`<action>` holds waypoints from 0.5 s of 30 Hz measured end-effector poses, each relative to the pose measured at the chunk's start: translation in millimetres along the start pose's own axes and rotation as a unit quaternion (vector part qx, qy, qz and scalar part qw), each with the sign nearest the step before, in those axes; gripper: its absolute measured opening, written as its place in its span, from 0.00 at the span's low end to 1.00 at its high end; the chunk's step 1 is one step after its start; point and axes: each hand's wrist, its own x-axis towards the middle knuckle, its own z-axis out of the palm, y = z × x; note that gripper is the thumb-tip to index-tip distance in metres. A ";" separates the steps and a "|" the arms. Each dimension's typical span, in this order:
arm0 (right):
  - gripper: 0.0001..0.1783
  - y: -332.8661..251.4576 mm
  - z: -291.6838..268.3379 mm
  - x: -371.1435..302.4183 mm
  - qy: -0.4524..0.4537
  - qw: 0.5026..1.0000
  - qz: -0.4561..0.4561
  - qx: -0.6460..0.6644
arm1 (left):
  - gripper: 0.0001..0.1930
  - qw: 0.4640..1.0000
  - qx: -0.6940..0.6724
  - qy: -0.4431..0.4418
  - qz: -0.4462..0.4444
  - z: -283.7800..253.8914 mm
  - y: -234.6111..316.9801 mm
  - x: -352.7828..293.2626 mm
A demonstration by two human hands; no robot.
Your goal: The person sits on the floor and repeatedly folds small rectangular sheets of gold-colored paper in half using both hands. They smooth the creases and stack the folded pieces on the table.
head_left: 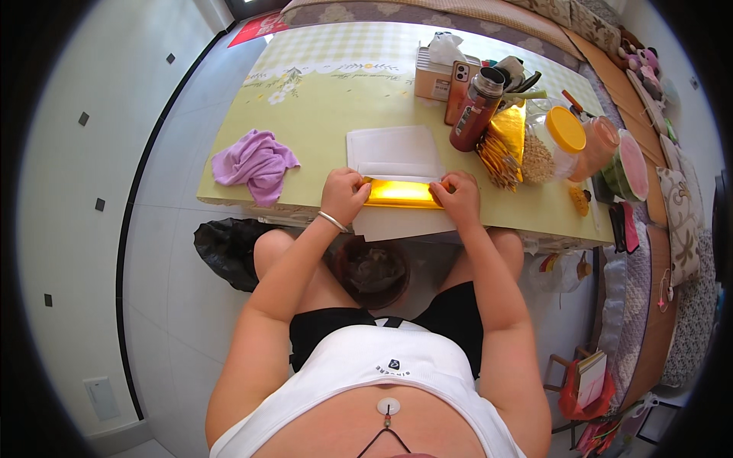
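A strip of shiny gold foil paper (400, 193) lies level at the near edge of the table, stretched between my two hands. Fingers and thumb of my left hand (345, 197) pinch its left end. At the other end, my right hand (458, 198) grips it the same way. White paper sheets (391, 145) lie on the table under and beyond the foil, and some white paper also shows on the near side, reaching the table edge. A silver bangle (333, 222) circles my left wrist.
A crumpled purple cloth (258, 164) lies at the left. At the right stand a dark red flask (475, 114), a phone (458, 88), a tissue box (433, 76), folded gold pieces (500, 162), a yellow-lidded jar (544, 153) and cut watermelon (631, 164). Between my knees sits a dark bin (374, 273).
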 end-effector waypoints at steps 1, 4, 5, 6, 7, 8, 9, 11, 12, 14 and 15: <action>0.15 0.8 3.0 0.1 0.021 0.999 0.001 -0.042 | 0.08 1.000 0.026 0.011 0.000 4.0 0.2 1.6; 0.18 -4.0 11.0 4.7 0.065 0.994 0.006 -0.093 | 0.09 0.996 0.073 0.045 0.015 12.0 1.0 3.5; 0.18 -3.2 12.7 6.0 0.065 0.992 0.005 -0.104 | 0.10 0.995 0.083 0.056 0.023 14.1 1.2 3.4; 0.18 -1.8 14.4 7.2 0.065 0.991 0.003 -0.115 | 0.09 0.994 0.097 0.053 0.024 15.4 0.6 3.3; 0.18 -0.8 15.4 7.5 0.064 0.990 0.002 -0.126 | 0.08 0.992 0.110 0.049 0.026 16.3 -0.4 3.1; 0.18 -1.9 15.9 7.3 0.063 0.988 0.003 -0.138 | 0.08 0.991 0.124 0.046 0.026 14.8 2.2 2.8; 0.18 -3.6 15.7 7.3 0.062 0.987 0.004 -0.150 | 0.07 0.988 0.142 0.052 0.013 14.8 5.9 2.9; 0.18 -4.3 15.8 7.1 0.061 0.984 0.005 -0.164 | 0.12 0.982 0.179 0.065 -0.014 14.2 16.9 4.3; 0.18 -4.1 15.7 6.7 0.062 0.984 0.004 -0.167 | 0.16 0.977 0.192 0.070 0.066 13.2 19.8 4.1; 0.17 -4.6 16.5 6.3 0.065 0.984 0.003 -0.167 | 0.25 0.948 0.213 0.078 0.224 12.4 24.0 0.9; 0.17 -5.5 17.6 6.3 0.067 0.984 0.002 -0.165 | 0.27 0.955 0.194 0.009 0.224 16.4 24.3 -3.3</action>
